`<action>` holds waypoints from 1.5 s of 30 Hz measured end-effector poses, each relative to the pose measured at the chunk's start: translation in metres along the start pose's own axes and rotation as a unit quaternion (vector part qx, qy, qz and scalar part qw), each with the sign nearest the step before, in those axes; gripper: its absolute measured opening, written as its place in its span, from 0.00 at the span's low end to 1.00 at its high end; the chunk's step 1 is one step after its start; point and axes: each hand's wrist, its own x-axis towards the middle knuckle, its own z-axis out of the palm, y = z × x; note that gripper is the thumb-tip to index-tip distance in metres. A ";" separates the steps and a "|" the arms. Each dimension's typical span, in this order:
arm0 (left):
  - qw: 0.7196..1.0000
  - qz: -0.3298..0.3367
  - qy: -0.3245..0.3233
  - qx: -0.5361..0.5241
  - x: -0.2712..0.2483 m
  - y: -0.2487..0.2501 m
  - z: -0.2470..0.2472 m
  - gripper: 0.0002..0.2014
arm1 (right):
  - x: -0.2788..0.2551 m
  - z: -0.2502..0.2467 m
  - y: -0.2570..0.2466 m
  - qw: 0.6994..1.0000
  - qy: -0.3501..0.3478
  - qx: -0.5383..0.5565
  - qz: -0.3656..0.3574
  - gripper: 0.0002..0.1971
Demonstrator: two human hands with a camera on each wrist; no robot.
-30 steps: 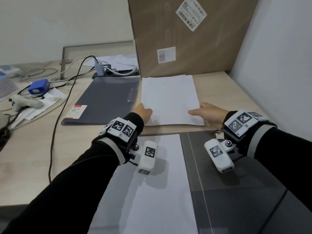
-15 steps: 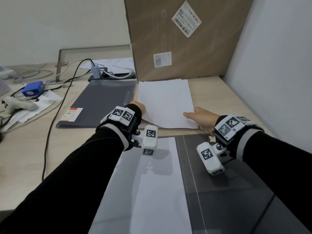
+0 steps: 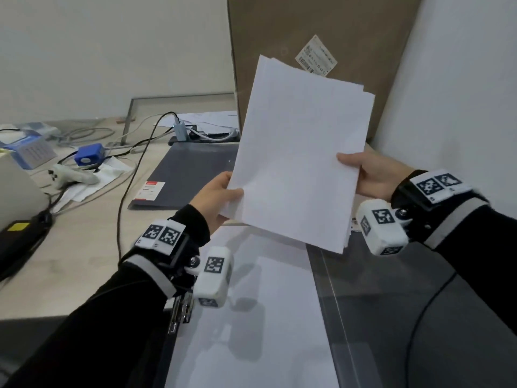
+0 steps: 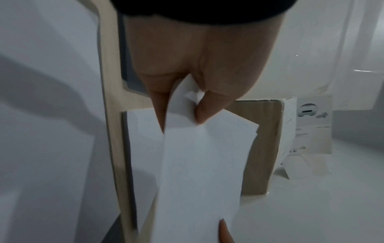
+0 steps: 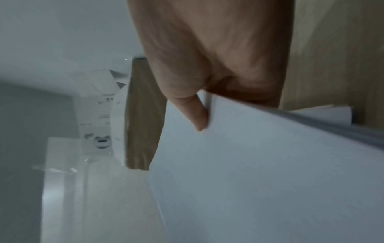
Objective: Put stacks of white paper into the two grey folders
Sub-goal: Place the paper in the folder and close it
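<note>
An office or lab desk: a pale wooden worktop [image 3: 84, 247] against plain white walls carries grey folders [image 3: 193, 175], loose paper, tangled cables [image 3: 131, 175], a blue device [image 3: 89, 154] and a large cardboard box [image 3: 321, 29].

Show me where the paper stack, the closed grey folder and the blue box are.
paper stack [image 3: 302, 152], head view, middle of top sheet.
closed grey folder [image 3: 193, 175], head view, middle of its cover.
blue box [image 3: 90, 154], head view, its front face.
</note>
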 end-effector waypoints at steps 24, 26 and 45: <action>0.977 0.197 0.078 -0.001 -0.066 0.052 0.004 0.26 | -0.087 0.058 0.025 0.993 0.008 -0.029 -0.117 0.16; 0.976 0.202 0.075 0.001 -0.064 0.056 0.007 0.24 | -0.087 0.062 0.026 0.991 0.022 -0.023 -0.129 0.17; 0.991 0.071 0.108 0.031 -0.058 0.029 -0.002 0.11 | -0.078 0.079 0.063 0.990 0.030 -0.086 -0.110 0.13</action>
